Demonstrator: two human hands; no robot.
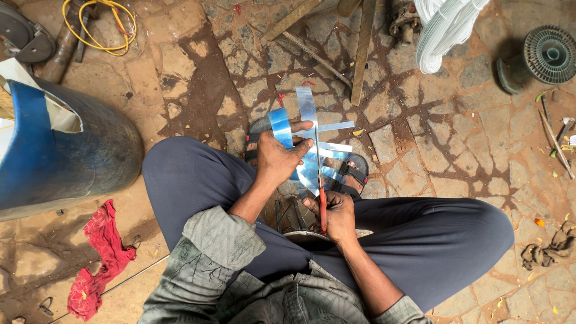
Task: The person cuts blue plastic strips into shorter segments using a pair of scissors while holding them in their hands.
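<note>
your left hand (277,159) is wrapped around a shiny metal strip (307,108), thumb pressed over it – the strip sticks up past your sandals (355,174), w/ more cut strips (333,147) fanned out beside it on the stone floor (420,138). your right hand (336,213) is closed on red-handled snips (321,198), blade up against the strip. blue drum (60,156) sits to your left, red rag (102,258) near your knee, white wire coil (444,30) well apart up top.

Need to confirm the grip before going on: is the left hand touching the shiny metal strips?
Touching. The head view shows the left hand with its fingers wrapped over the metal strips, no gap between them.
</note>
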